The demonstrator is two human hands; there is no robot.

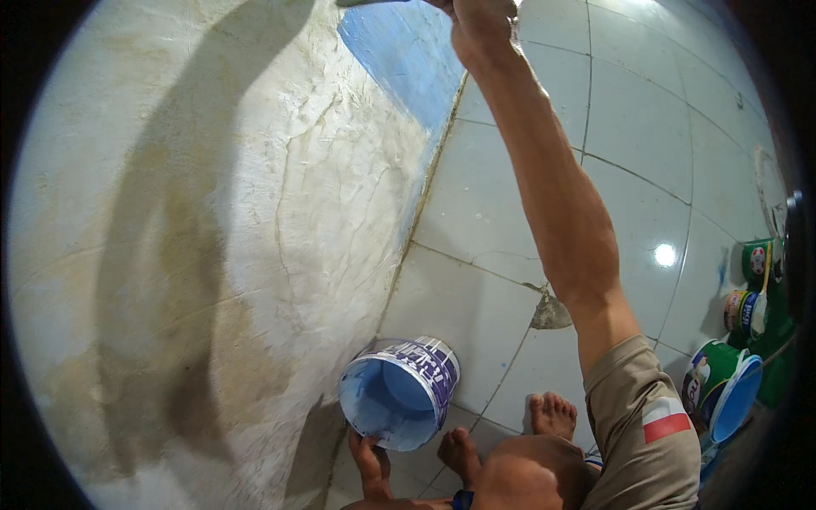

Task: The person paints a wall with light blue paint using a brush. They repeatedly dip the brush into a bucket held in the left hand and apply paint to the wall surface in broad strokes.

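At the top edge my right hand (484, 25) is partly cut off by the frame, its fingers curled. Beside it shows a sliver of a dark, flat-edged tool (373, 2) against the wall; most of it is out of view. Below that hand, a patch of light blue paint (408, 57) covers the lower wall. My left hand (371, 462) grips the near rim of a white-and-purple plastic paint bucket (428, 366). The bucket tilts with its mouth towards me, and blue paint (395, 398) coats its inside.
The cracked, stained plaster wall (331, 191) meets a pale tiled floor (484, 191). One tile has a broken corner (550, 311). At right stand a green paint bucket (698, 382) with blue inside, a small can (743, 312) and a green container (755, 261). My bare feet (553, 414) are near the bucket.
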